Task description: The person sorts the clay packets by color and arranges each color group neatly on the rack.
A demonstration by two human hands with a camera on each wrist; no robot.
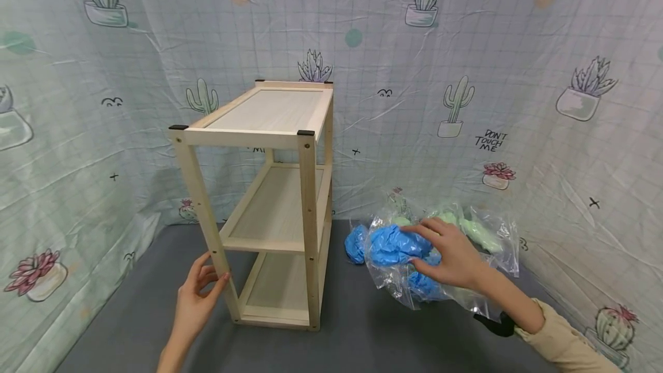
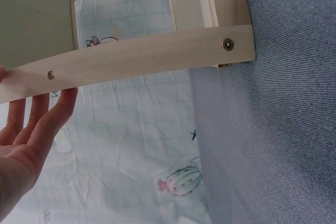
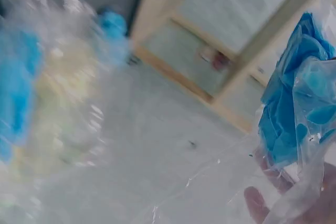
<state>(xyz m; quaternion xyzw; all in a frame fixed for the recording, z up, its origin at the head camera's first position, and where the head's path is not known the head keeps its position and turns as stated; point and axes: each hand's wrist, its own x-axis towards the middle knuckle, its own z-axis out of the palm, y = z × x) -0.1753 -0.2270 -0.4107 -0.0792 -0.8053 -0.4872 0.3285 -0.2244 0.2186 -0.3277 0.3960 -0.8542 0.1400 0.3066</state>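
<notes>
A light wooden three-tier shelf with black corner caps stands left of centre. My left hand holds its near left post low down, thumb on one side and fingers on the other. In the left wrist view, the fingertips rest along the lower edge of that post. To the right of the shelf, my right hand pinches a clear plastic bag with crumpled blue plastic inside. In the right wrist view, this blue bundle hangs by the fingers, partly covered by clear film.
More clear bags with pale green contents lie behind and beside the right hand. Another blue bundle sits near the shelf's right side. A dark grey table surface lies under everything, and a cactus-print cloth hangs around it.
</notes>
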